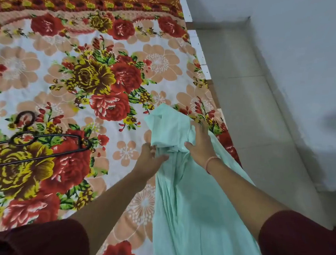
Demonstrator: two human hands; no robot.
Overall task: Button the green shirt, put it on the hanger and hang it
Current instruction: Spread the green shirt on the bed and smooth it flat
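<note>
The pale green shirt (pixel 193 205) lies bunched on the right side of the bed and runs down toward me. My left hand (pixel 150 160) holds a fold of the cloth at its left edge, fingers curled into the fabric. With fingers spread, my right hand (pixel 200 142) presses on the bunched upper part of the shirt. A dark wire hanger (pixel 37 143) lies flat on the bed at the left, well away from both hands. No buttons are visible.
The bed is covered by a flowered sheet (pixel 87 70) in red, yellow and peach. Its right edge runs diagonally beside a grey tiled floor (pixel 255 106) and a pale wall (pixel 310 48).
</note>
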